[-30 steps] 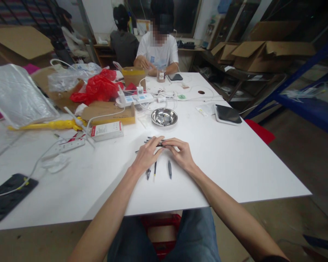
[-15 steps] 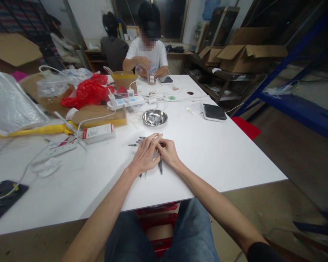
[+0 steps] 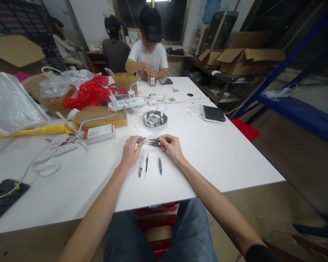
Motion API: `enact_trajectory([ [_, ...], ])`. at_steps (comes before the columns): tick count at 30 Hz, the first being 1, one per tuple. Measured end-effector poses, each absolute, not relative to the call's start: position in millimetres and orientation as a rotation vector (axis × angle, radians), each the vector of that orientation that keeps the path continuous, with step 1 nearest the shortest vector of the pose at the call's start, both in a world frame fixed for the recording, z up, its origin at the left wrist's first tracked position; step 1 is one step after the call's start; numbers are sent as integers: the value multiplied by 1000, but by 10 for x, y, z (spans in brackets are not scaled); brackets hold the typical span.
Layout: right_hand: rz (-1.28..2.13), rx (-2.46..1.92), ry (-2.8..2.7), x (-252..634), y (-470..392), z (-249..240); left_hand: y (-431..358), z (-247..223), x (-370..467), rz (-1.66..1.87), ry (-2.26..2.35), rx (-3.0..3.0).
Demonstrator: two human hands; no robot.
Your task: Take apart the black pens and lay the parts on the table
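Observation:
Several pens (image 3: 152, 142) lie sideways in a bundle between my hands, over the white table (image 3: 213, 156). My left hand (image 3: 131, 148) pinches their left ends, and my right hand (image 3: 169, 145) grips their right ends with closed fingers. Nearer the front edge, a clear pen (image 3: 140, 167), a thin refill (image 3: 147, 164) and a dark grey pen (image 3: 160, 166) lie apart, pointing roughly toward me. Beyond the bundle stands a shiny round metal bowl (image 3: 155, 119) with small dark items in it, too small to name.
On the left are a white box (image 3: 100, 134), a power strip (image 3: 128, 103), cables, a red bag (image 3: 89, 91) and an opened carton (image 3: 101, 117). A black device (image 3: 213, 113) lies at the right. Across the table a person (image 3: 150, 54) handles a jar (image 3: 152, 80).
My hands have moved apart, the left one leftward, and the pens between them now show as a bundle. The loose pens below are uncovered. The person opposite has lowered a hand onto the jar.

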State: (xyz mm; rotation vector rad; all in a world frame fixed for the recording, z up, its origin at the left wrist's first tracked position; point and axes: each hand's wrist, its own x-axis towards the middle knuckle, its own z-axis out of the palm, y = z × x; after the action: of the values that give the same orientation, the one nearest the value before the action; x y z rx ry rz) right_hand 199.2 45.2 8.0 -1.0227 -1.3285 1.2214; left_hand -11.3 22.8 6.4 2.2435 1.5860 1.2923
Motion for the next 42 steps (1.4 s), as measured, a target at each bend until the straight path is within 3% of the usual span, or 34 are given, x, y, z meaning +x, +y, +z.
enact_trajectory([
  [6, 957, -1248, -1591, 2046, 409, 78, 189, 94, -58, 1267, 1397, 2287],
  [12, 1182, -856, -1695, 1981, 385, 132, 155, 81, -14, 1150, 1364, 2314],
  [18, 1009, -1095, -1693, 1969, 370, 102, 136, 67, 42, 1224, 1377, 2328],
  [33, 1005, -982, -1776, 1947, 299, 136, 163, 48, -28, 1354, 1513, 2243],
  [42, 864, -1128, -1796, 1907, 331, 65, 167, 88, -27, 1203, 1576, 2349],
])
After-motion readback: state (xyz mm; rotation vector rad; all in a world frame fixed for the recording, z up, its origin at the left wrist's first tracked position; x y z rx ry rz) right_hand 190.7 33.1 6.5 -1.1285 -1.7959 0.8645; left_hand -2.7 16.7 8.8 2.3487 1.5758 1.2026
